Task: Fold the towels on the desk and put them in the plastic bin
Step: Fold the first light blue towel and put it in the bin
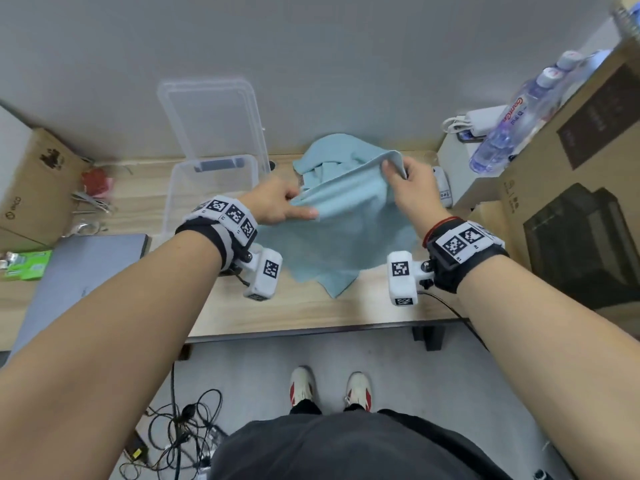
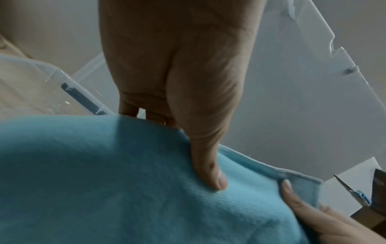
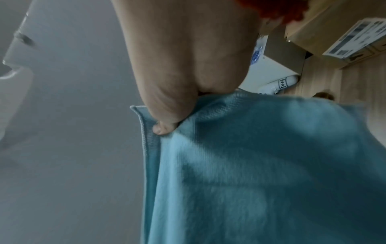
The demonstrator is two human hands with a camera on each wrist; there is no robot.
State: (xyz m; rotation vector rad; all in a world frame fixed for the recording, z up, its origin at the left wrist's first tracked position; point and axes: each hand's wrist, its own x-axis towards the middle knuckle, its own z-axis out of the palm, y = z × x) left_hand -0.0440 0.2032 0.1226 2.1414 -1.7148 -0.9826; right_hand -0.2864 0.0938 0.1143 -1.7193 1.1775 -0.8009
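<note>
A light blue towel (image 1: 346,233) hangs lifted above the wooden desk (image 1: 311,313), its lower corner drooping toward the front edge. My left hand (image 1: 287,206) pinches its upper edge on the left, thumb on the cloth (image 2: 217,181). My right hand (image 1: 405,185) pinches the top right corner, thumb pressed into the fabric (image 3: 165,128). More blue towel (image 1: 329,157) lies crumpled behind the lifted one. The clear plastic bin (image 1: 180,202) stands open at the left of the towel, its lid (image 1: 214,119) leaning against the wall.
A closed laptop (image 1: 86,268) lies at the front left, with a cardboard box (image 1: 34,181) and small clutter behind it. Large cardboard boxes (image 1: 571,188), water bottles (image 1: 512,123) and a white charger (image 1: 478,123) crowd the right side. Cables (image 1: 180,431) lie on the floor.
</note>
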